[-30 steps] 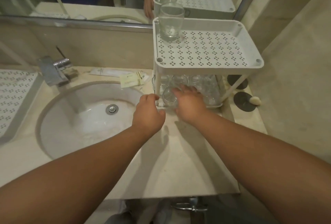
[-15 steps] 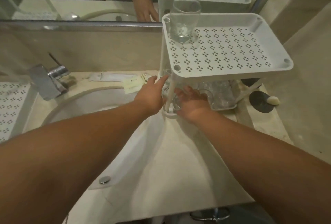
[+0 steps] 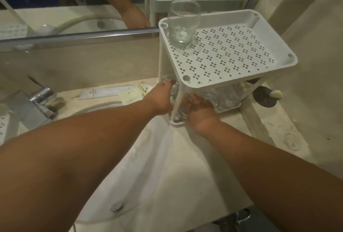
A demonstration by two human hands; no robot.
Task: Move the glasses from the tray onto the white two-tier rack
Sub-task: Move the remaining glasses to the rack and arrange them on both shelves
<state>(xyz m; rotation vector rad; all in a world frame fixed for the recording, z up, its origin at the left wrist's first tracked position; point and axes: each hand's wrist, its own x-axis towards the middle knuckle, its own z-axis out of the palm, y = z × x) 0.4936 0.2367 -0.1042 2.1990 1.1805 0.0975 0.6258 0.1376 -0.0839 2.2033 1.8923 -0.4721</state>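
Both hands reach under the top tier of the white rack (image 3: 228, 53). The left hand (image 3: 161, 98) curls its fingers around a glass (image 3: 171, 90) by the front post; the right hand (image 3: 199, 108) lies beside it among the lower-tier glasses (image 3: 224, 96), its grip impossible to tell. One tumbler (image 3: 182, 24) stands upright on the top tier's back corner.

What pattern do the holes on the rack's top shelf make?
Small four-hole clusters in diagonal rows on the white top shelf, clearest in the head view.

Rack (image 3: 241, 61): matt white perforated plastic. Glass (image 3: 182, 26) on its top tier: clear, glossy. Left of rack: chrome tap (image 3: 39, 100), glossy basin (image 3: 144, 166); countertop (image 3: 213, 166) polished beige stone.
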